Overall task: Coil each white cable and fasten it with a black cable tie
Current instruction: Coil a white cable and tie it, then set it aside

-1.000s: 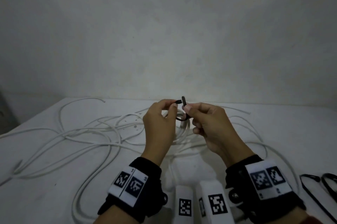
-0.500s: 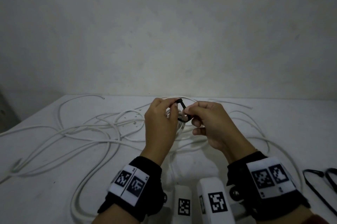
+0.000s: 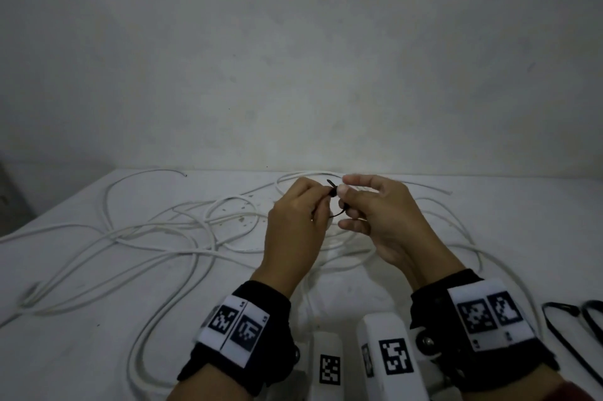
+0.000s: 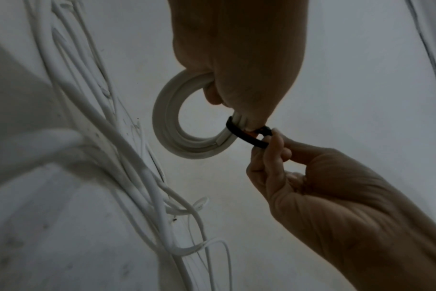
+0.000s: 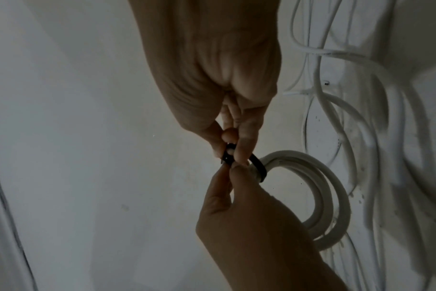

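The white tabletop (image 3: 81,351) carries a sprawl of loose white cables (image 3: 156,237) across its left and middle, with spare black cable ties (image 3: 567,329) lying at the near right edge. Above the middle, the left hand (image 3: 293,231) grips a small coiled white cable (image 4: 187,141), fingers curled round its turns. The right hand (image 3: 385,221) pinches the black cable tie (image 4: 247,135) between thumb and fingertips (image 5: 239,155); the tie loops around the coil's strands, just beside the left fingers.
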